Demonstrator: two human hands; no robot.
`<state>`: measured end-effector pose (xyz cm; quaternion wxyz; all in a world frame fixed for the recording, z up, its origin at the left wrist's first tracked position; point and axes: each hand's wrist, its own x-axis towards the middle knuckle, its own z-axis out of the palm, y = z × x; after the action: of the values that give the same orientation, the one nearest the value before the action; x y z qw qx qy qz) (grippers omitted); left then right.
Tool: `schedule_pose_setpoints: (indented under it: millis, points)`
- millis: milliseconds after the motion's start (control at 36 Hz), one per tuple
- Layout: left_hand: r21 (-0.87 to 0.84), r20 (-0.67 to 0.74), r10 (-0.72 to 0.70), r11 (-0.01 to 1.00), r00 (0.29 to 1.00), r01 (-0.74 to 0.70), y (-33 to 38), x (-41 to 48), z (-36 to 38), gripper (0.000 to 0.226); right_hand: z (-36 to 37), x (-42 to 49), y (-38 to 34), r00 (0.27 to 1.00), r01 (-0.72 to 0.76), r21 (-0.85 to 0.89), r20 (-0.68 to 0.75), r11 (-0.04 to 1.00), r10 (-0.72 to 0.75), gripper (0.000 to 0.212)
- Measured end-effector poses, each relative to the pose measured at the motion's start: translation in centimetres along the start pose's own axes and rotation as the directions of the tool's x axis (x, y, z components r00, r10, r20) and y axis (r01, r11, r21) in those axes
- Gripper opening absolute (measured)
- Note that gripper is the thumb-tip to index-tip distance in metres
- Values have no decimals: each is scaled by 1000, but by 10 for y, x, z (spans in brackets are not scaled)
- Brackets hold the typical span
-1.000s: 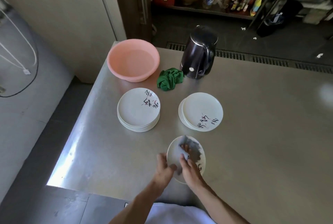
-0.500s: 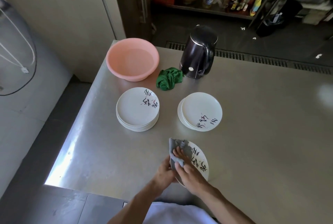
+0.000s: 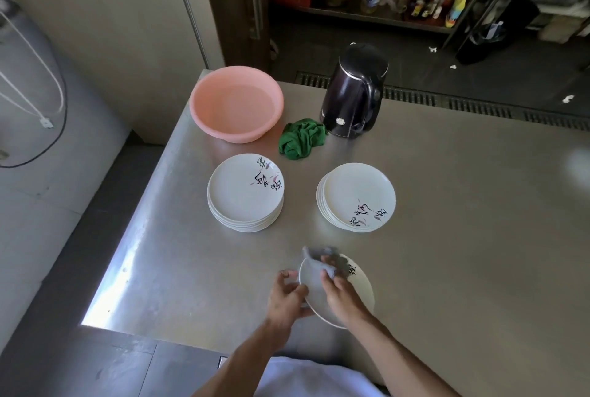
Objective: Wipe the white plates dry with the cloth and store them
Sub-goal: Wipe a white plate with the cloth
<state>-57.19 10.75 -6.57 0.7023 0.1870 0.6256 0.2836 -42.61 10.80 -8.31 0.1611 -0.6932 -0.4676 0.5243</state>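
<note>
Lower centre of frame: left hand (image 3: 285, 296) is gripping the left rim of one white plate (image 3: 362, 289), fingers curled round the edge. The plate is tilting, lifted off the steel table (image 3: 463, 237), close to the table's near edge. Right hand (image 3: 343, 296) is bunching a grey cloth (image 3: 329, 261) under its fingers and pressing it on the plate's upper face.

Mid-frame: two stacks of white plates are sitting well apart, the left stack (image 3: 244, 192) and the right stack (image 3: 356, 197). Cannot tell which is wiped and which is waiting.

Further up: a crumpled green cloth (image 3: 301, 138) is lying between a pink basin (image 3: 236, 103) and a dark kettle (image 3: 352, 90).

Risks, as I judge them: only one rim is being held, so a hard push from the cloth could be twisting a damp plate out of the left fingers, onto the steel or over the near edge. Setting it on the wrong stack would be mixing wet with dry.
</note>
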Motion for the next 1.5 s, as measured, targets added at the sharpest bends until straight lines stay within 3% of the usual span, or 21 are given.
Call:
schedule_pose_setpoints:
  millis: [83,139,222,278,333,389,472,528,583,639,694,778,861,917,1028,1083,1194,1250,1361,1444,1500]
  points:
    - [26,33,-10,1000,999,9,1,1,-4,44,-3,13,9,983,-175,-215,-85,961,160,58]
    - [83,105,-12,997,994,4,2,1,-3,51,3,16,13,984,-175,-288,-76,942,160,60]
    - [166,221,-13,986,975,-25,2,-4,4,48,20,9,14,999,12,-238,36,971,-4,59]
    - [158,223,-18,987,975,-18,1,-6,6,38,27,0,11,989,119,-123,99,985,-107,56]
    - [122,204,-6,992,979,-20,1,-5,4,38,26,0,13,984,158,-152,112,976,-142,52]
    - [53,181,12,998,983,-22,-1,-1,-2,50,19,7,19,995,94,-315,46,945,-83,50]
    - [-66,138,2,998,990,7,2,-1,-6,51,8,14,18,987,-147,-482,-132,864,94,55]
    - [-52,99,-7,999,995,12,6,1,-5,37,7,15,15,983,-161,-460,-154,873,100,58]
    - [4,59,-9,1000,998,9,9,5,-3,19,8,10,15,990,19,-416,-122,909,-76,55]
    - [37,70,-24,999,997,21,9,5,0,18,9,4,21,955,261,-339,-43,904,-292,53]
    - [37,115,-46,998,992,42,7,0,1,17,10,-2,31,937,348,-281,65,894,-345,52]
    - [-3,163,-67,998,984,68,3,-5,-3,36,10,-2,47,940,339,-380,102,861,-325,54]
    - [1,159,-57,998,986,57,7,-4,-5,46,8,5,51,982,142,-537,-26,832,-185,56]
    - [37,190,-51,998,980,45,12,-4,-3,46,11,10,46,991,32,-529,-92,848,-95,56]
    - [124,252,-48,992,967,18,15,-7,2,38,21,6,42,954,294,-401,67,868,-292,55]
    - [140,267,-15,990,964,-23,13,-7,1,41,16,3,44,950,312,-347,81,885,-302,51]
    - [3,218,16,1000,976,-17,5,-5,-7,50,4,9,40,996,-3,-448,-79,894,-37,52]
    - [-49,173,1,999,985,8,4,-1,-10,44,5,9,24,992,-91,-314,-115,945,57,54]
    - [41,92,14,999,996,-17,12,6,-11,15,14,-3,0,993,118,-14,-2,993,-118,53]
    - [47,187,-7,999,982,-2,13,-3,-8,26,19,-8,6,960,264,-135,126,955,-248,48]
    - [11,184,-10,1000,983,8,7,-7,-8,28,16,-2,18,973,232,-310,97,922,-212,49]
